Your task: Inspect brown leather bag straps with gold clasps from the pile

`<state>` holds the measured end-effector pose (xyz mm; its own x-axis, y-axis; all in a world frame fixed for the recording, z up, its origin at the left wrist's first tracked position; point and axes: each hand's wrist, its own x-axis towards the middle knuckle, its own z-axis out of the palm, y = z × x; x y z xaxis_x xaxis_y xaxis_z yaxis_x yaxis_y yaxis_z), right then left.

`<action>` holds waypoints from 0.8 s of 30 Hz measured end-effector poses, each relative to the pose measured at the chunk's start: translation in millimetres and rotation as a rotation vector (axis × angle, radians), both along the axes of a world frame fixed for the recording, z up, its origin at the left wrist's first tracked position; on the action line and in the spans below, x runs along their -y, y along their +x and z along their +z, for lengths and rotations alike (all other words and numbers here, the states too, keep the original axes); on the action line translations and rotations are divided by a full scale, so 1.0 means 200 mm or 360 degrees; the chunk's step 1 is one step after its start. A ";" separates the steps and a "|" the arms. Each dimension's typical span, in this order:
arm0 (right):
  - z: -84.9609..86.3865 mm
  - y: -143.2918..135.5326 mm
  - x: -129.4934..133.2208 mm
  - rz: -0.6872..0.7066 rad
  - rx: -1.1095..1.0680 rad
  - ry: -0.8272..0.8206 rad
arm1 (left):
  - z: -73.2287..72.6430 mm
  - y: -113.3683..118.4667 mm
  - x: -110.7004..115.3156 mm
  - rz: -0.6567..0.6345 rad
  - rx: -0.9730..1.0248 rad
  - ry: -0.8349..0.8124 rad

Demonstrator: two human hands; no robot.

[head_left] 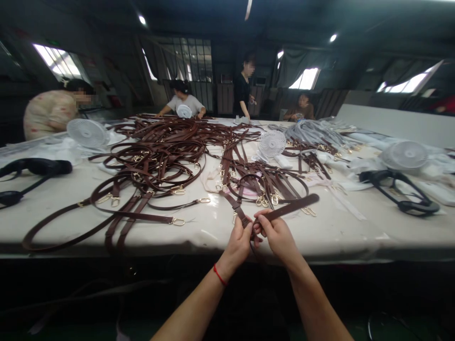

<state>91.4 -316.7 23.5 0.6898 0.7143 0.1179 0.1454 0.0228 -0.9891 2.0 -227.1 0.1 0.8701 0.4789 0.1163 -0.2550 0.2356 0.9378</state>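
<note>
Holding a brown strap (294,207), the right hand (279,232) is on the near side of the middle fan (272,143). Its thumb and fingers pinch tight on the strap, and the flat, round end sticks out to the right. The left hand (239,240) is just beside it, also on the near side of the fan. Its thumb and fingers are closed on a brown band (234,204). I cannot tell if the band and the strap are one piece. A red string (219,274) goes around the left wrist.

Left of the fan, a big heap of straps (174,154) with gold clips (179,191) lies on the white table (199,232). Right of the fan and a bit behind it is a gray bundle (313,132). Far to the right of the fan, a second white fan (405,155) is near a black frame (405,192). Behind the middle fan, a person in black (241,90) stands.
</note>
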 end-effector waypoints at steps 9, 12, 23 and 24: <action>0.14 0.12 -0.09 0.0193 -0.0062 -0.0069 | 0.00 -0.02 -0.05 -0.0428 -0.0093 0.0084; 0.14 0.11 -0.10 0.0118 0.0126 -0.0091 | 0.00 -0.03 -0.04 -0.0517 -0.0027 0.0023; 0.19 0.18 -0.09 -0.0213 -0.0069 0.0210 | 0.00 -0.04 -0.04 -0.0636 -0.0105 0.0028; 0.18 0.20 -0.10 -0.0210 -0.0101 0.0212 | 0.01 -0.04 -0.03 -0.0666 -0.0087 0.0033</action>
